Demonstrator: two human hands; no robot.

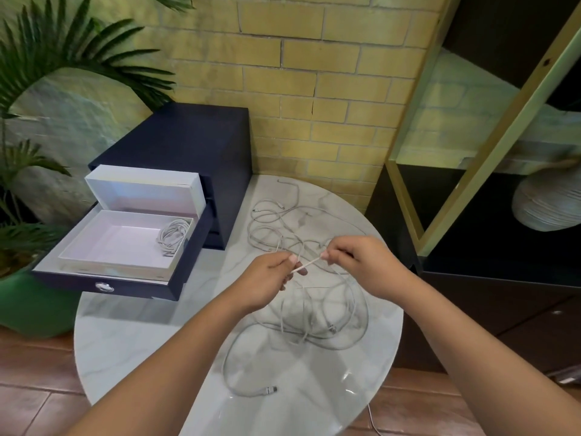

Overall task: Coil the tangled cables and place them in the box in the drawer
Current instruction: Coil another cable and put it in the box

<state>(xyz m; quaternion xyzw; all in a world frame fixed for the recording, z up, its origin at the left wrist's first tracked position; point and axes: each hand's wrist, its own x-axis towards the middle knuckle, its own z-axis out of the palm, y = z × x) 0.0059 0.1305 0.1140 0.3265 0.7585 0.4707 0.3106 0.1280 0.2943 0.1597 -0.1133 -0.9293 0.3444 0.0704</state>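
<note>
Head view — left hand (270,272) and right hand (355,259) each pinch one white cable (309,263), stretched between them above the tangled cables (314,309).

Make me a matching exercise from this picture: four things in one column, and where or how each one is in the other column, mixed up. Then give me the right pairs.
Column one:
1. coiled cable
2. tangled cables
3. drawer
4. green pot

Column two:
A. standing on the floor at far left
B. pulled open
C. spread over the marble table
D. lying in the white box

Pairs: 1-D, 2-C, 3-B, 4-A
</note>
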